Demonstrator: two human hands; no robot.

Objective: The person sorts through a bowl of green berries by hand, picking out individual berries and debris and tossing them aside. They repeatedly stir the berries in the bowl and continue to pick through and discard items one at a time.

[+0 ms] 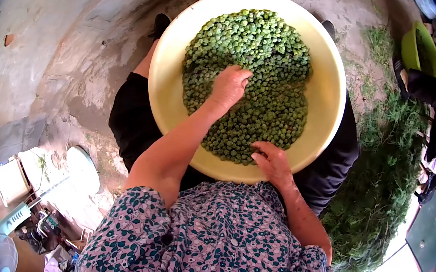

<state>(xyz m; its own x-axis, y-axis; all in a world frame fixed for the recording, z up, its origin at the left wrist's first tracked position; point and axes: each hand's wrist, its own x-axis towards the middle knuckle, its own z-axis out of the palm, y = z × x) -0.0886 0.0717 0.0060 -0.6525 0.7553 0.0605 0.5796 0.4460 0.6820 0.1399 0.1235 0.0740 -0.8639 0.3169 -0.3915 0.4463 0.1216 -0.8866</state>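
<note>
Two bare hands are resting in a heap of shelled green peas (261, 59), which is filling a pale yellow basin (328, 90) sitting on the person's lap. The left hand (230, 85) is pressing on the middle of the heap, fingers curling down into the peas; whether it is gripping any, I cannot tell. The right hand (274, 162) is lying loosely open on the heap's near edge, just inside the rim. Cut green foliage (383, 180) is lying on the ground further right.

Bowl wall (161, 84): bare and free, left of the left hand (230, 85).
Peas (262, 48): piled beyond it and toward the right hand (273, 164).
</note>
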